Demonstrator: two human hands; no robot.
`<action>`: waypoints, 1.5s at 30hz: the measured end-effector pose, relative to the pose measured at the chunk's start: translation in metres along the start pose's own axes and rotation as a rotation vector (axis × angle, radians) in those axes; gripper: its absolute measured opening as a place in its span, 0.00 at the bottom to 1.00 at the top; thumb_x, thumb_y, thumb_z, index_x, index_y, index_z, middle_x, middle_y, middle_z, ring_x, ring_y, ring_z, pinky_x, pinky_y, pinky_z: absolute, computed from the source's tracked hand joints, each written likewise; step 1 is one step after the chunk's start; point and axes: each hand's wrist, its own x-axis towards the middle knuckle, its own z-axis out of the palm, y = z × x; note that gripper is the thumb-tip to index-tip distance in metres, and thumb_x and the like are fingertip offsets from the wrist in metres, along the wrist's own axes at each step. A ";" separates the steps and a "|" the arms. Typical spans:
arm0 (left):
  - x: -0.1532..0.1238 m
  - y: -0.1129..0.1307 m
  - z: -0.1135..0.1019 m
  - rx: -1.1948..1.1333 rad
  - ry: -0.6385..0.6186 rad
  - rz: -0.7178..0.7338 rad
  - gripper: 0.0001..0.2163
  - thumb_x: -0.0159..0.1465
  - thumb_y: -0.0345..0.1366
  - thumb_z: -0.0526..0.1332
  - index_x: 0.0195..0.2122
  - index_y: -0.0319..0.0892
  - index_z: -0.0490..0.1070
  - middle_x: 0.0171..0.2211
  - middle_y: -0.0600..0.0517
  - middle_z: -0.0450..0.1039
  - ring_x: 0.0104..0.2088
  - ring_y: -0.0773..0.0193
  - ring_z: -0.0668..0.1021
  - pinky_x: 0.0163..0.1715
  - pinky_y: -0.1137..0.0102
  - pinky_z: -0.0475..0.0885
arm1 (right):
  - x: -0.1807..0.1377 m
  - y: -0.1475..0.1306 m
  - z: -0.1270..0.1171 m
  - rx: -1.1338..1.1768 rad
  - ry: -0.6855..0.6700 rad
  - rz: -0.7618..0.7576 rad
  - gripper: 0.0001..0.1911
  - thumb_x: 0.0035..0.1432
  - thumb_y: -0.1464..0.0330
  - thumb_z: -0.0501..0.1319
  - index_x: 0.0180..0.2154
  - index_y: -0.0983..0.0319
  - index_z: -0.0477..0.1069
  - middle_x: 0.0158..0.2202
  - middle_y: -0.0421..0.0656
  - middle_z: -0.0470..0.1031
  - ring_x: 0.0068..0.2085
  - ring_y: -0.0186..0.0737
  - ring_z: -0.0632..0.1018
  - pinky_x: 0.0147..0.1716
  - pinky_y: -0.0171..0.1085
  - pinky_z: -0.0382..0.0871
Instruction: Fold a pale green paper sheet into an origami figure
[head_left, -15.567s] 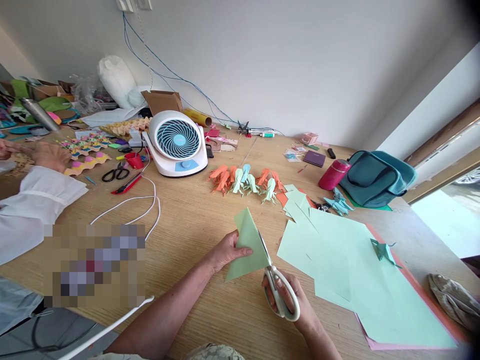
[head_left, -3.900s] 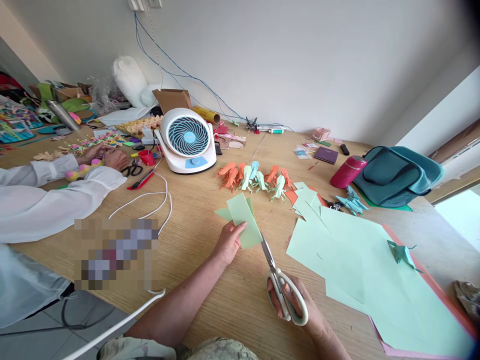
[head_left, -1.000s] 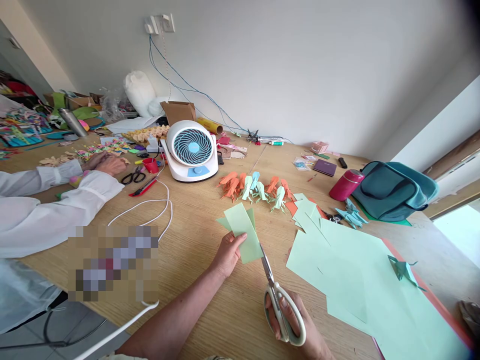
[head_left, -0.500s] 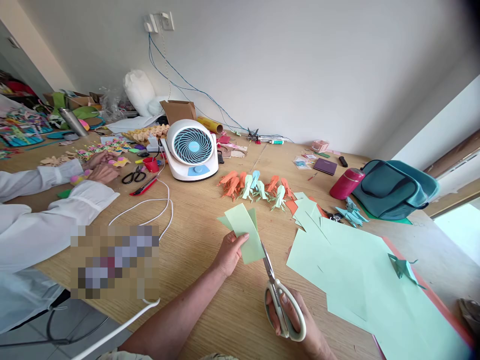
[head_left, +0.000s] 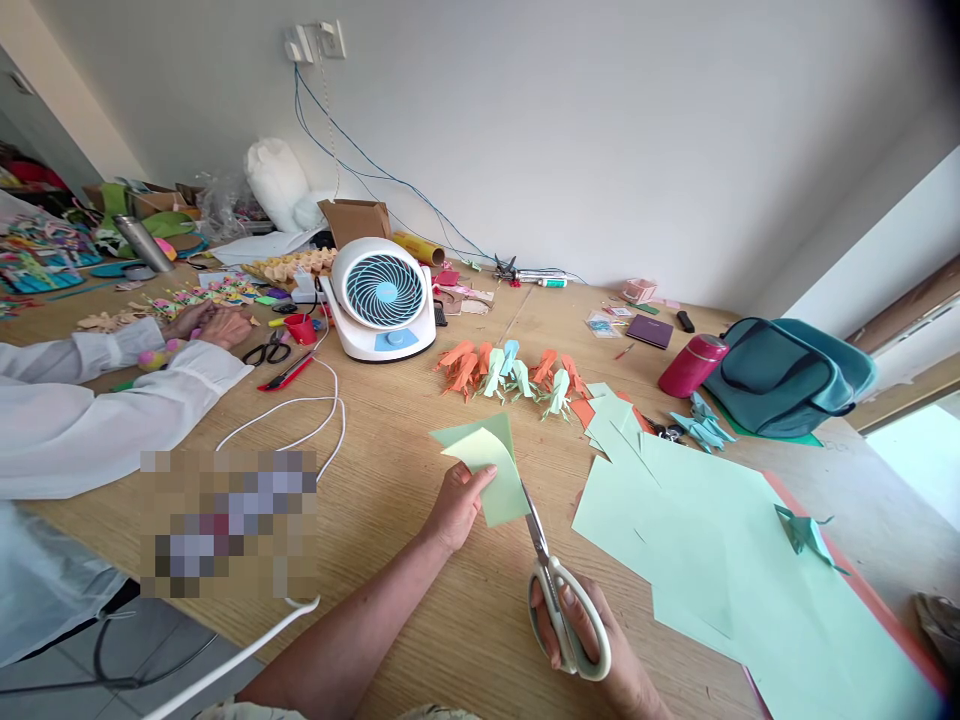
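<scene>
Between thumb and fingers, my left hand (head_left: 459,503) pinches a folded piece of light green paper (head_left: 501,492) above the table. One flap of the paper curls over toward the hand. My right hand (head_left: 592,625) is closed around the white handles of a pair of scissors (head_left: 553,585). Their blades point up and meet the paper's right edge; they look nearly closed. Beyond the paper stand several folded paper figures in orange, pale green and blue (head_left: 517,375). Sheets of light green paper (head_left: 690,540) lie to the right of the scissors.
A white fan (head_left: 384,300) stands at the back left. A co-worker's sleeved arms (head_left: 142,400) rest on the table at left, near black scissors (head_left: 267,349) and a red cutter (head_left: 289,372). At right are a pink bottle (head_left: 694,364) and a teal bag (head_left: 787,380). A white cable (head_left: 341,430) loops across the table.
The upper flap of the green paper has curled down toward my left hand. My hands and the scissors have barely moved. The co-worker's hands have shifted slightly.
</scene>
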 end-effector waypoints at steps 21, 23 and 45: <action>-0.005 0.001 0.005 0.013 -0.035 -0.007 0.11 0.55 0.42 0.69 0.34 0.42 0.75 0.36 0.49 0.80 0.38 0.57 0.79 0.40 0.66 0.72 | 0.005 0.002 0.002 0.064 -0.028 -0.057 0.28 0.64 0.45 0.49 0.34 0.63 0.70 0.14 0.39 0.66 0.15 0.31 0.60 0.17 0.33 0.53; -0.005 0.001 0.005 0.015 -0.035 -0.006 0.11 0.55 0.42 0.69 0.34 0.42 0.75 0.36 0.49 0.80 0.38 0.57 0.79 0.41 0.66 0.72 | 0.005 0.001 0.002 0.061 -0.019 -0.046 0.28 0.64 0.45 0.50 0.34 0.63 0.70 0.14 0.39 0.65 0.15 0.31 0.60 0.17 0.34 0.53; -0.008 -0.003 0.007 0.029 -0.054 -0.020 0.09 0.55 0.42 0.68 0.33 0.43 0.76 0.33 0.50 0.80 0.38 0.55 0.79 0.40 0.64 0.72 | 0.006 0.012 0.002 0.152 -0.037 -0.076 0.27 0.65 0.46 0.49 0.35 0.62 0.70 0.14 0.39 0.66 0.15 0.31 0.60 0.17 0.33 0.52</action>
